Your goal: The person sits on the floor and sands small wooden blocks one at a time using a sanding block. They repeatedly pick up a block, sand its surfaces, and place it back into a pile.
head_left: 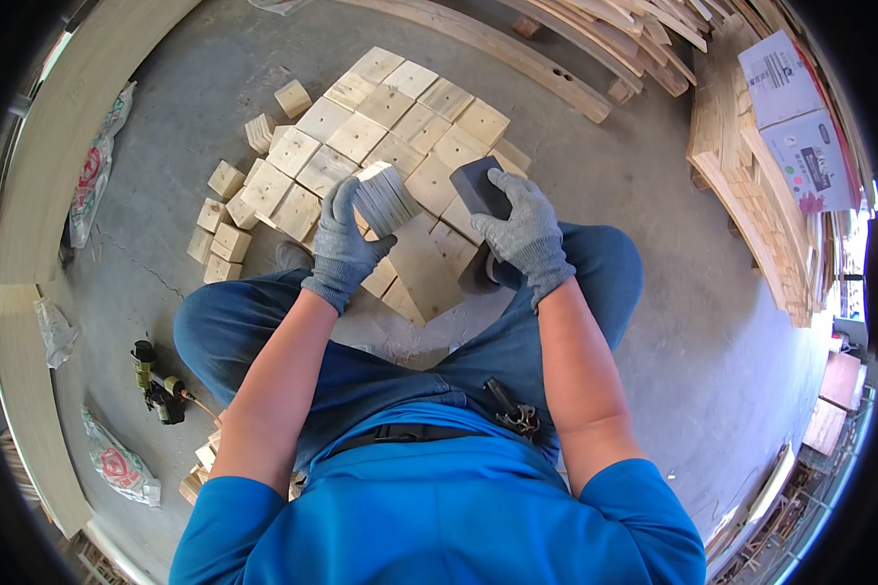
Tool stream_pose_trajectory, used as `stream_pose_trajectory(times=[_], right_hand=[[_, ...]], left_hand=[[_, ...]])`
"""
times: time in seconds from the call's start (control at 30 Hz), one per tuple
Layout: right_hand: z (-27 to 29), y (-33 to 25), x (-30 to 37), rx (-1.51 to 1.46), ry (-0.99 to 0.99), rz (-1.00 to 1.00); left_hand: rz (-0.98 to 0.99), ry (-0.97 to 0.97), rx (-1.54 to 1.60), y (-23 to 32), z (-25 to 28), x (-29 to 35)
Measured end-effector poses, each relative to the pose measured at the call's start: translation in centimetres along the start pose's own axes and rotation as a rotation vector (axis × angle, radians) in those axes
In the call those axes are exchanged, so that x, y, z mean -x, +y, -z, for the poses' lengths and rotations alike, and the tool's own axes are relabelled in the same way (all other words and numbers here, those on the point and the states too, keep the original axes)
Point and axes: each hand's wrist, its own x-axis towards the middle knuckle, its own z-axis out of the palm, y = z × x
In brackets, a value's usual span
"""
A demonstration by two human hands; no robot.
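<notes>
Grey-gloved, your left hand [343, 239] is pinching a ridged block [388, 203] near frame centre; your right hand [527, 226] is clasping a dark block [476, 185] beside it. Squaring both faces is probably helping control.

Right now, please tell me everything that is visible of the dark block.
The dark block is box-shaped, plain and nearly black, with straight edges; its material is unclear. The gloved right hand grips its right side. It slants in view, overlapping the pale wooden blocks; whether it touches them cannot be told.
</notes>
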Motion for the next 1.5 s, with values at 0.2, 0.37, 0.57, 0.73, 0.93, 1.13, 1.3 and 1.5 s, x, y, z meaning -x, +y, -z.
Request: stream_pose_trajectory(times=[0.2, 0.37, 0.57, 0.73, 0.93, 1.13, 1.3, 1.5], right_hand=[[0.3, -0.9, -0.2, 0.016, -0.029, -0.012], [0.3, -1.4, -0.2, 0.045, -0.049, -0.030], [0.2, -0.6, 0.2, 0.033, -0.062, -0.038], [0.3, -0.1, 0.6, 0.005, -0.069, -0.052], [0.8, -0.4, 0.7, 0.038, -0.089, -0.093], [1.0, 0.1, 0.9, 0.049, -0.086, -0.096], [0.9, 0.1, 1.0, 0.039, -0.089, -0.068], [0.3, -1.6, 2.4, 0.084, -0.091, 0.065]], left_hand=[[-0.138, -0.033, -0.027, 1.2, 0.2, 1.1], [-0.152, -0.046, -0.018, 1.6, 1.0, 1.5], [-0.259, -0.084, -0.036, 3.6, 1.4, 2.2], [-0.321, -0.165, -0.098, 4.7, 1.1, 3.5], [-0.241, -0.123, -0.014, 4.3, 1.3, 3.9], [0.008, -0.104, -0.008, 3.2, 0.9, 3.8], [0.236, -0.212, 0.040, 1.4, -0.3, 3.5], [0.342, -0.227, 0.334, 0.7, -2.7, 2.9]])
